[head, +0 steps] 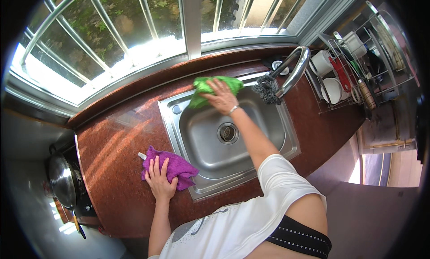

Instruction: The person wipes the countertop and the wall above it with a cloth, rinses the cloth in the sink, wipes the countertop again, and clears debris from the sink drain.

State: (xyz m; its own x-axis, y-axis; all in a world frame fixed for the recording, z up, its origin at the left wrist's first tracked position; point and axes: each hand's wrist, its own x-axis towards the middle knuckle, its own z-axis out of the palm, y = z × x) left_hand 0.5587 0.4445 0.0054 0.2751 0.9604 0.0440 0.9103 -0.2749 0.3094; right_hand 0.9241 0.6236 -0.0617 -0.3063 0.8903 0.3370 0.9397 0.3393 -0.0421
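Observation:
My left hand [161, 185] lies on a purple cloth [178, 168] on the counter, left of the sink's front corner. Its fingers are spread over the cloth, and a small white tag sticks out at the cloth's far left end. With my right arm stretched across the stainless steel sink [208, 151], my right hand [222, 97] presses a bunched green cloth [218, 84] against the sink's back rim. Part of this cloth hangs over the basin's back left edge. The right hand looks slightly blurred. Below my forearm, the drain strainer [228, 133] shows in the bare basin.
A curved chrome faucet [299, 67] rises at the sink's back right, beside a grey scouring pad [267, 89]. Farther right, a wire dish rack [356, 74] holds bowls and utensils. A lidded pan [62, 180] sits on the stove at left. Barred windows [111, 27] line the back.

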